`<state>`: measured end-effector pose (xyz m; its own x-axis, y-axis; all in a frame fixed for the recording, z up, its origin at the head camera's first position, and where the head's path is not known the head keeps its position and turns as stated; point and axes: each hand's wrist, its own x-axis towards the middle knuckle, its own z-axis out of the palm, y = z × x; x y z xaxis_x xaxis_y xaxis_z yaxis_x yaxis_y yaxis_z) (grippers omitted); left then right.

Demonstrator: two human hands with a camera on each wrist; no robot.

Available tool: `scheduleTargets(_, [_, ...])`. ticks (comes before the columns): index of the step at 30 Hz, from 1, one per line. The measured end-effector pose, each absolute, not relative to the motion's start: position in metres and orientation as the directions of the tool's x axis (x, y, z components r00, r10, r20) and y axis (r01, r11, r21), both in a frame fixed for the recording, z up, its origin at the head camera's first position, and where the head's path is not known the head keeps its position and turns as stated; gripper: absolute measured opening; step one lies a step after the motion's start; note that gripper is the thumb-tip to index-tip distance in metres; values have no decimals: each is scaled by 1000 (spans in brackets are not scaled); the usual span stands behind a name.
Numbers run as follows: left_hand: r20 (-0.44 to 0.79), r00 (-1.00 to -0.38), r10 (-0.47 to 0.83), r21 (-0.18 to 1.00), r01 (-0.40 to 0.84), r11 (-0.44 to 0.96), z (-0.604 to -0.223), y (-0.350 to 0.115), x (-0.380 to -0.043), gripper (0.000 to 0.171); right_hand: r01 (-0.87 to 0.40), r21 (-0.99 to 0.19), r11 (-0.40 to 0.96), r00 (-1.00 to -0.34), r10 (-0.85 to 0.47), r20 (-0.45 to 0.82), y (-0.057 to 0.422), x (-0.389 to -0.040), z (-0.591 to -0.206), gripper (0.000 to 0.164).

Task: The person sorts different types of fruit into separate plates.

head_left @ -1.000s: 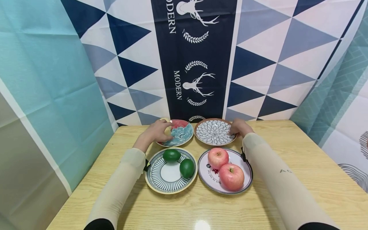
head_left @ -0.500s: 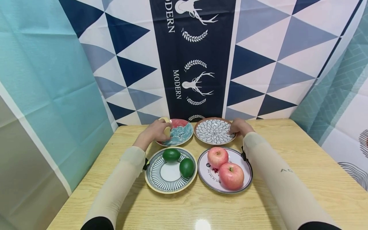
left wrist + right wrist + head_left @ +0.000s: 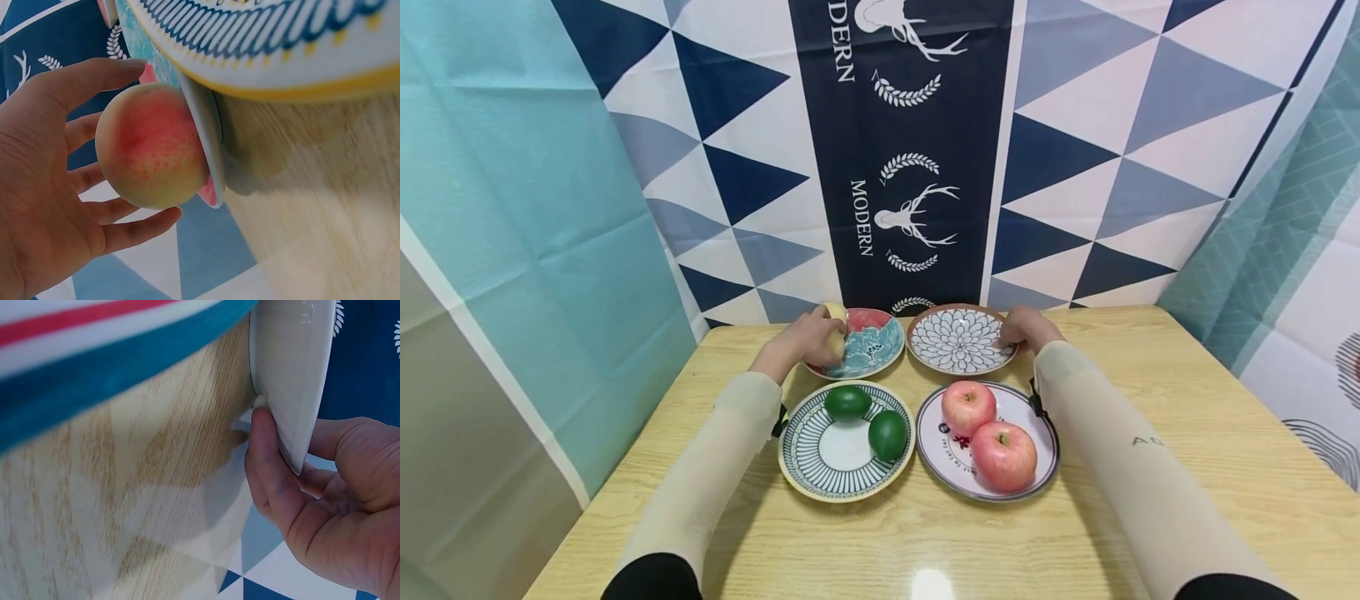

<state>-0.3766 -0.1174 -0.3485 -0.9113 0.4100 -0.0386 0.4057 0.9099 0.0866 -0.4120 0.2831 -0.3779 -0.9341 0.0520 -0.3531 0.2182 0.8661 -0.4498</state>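
Note:
At the back left of the table, my left hand (image 3: 803, 340) holds a yellow and pink peach (image 3: 153, 147), its fingers curved about the fruit. The peach sits at the left side of a red plate with a blue flower (image 3: 872, 348). In the left wrist view the peach touches this plate's face. My right hand (image 3: 1028, 330) pinches the right rim of a brown-edged plate with a white petal pattern (image 3: 961, 342). The right wrist view shows the pale underside of that plate (image 3: 290, 375), with fingers (image 3: 269, 456) beneath the rim and the thumb on the other side.
Nearer on the wooden table (image 3: 865, 550) stands a blue-striped plate (image 3: 842, 492) with two green fruits (image 3: 887, 435). Beside it is a dark-rimmed white plate (image 3: 936, 450) bearing two red apples (image 3: 1003, 457). A patterned cloth (image 3: 917, 167) hangs behind the back edge.
My left fingers have drawn in from a wider spread over the plate and closed around the peach. My right hand keeps its hold on the petal plate's rim.

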Motion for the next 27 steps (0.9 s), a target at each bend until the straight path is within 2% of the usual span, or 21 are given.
scheduleTargets(14, [-91, -922, 377, 30, 376, 926, -350, -115, -384, 60, 213, -459, 862, -935, 44, -351, 286, -417, -381, 24])
scheduleTargets(27, [-133, -923, 362, 89, 352, 932, -356, -119, -388, 63, 216, -461, 861, -936, 47, -349, 285, -418, -384, 24])
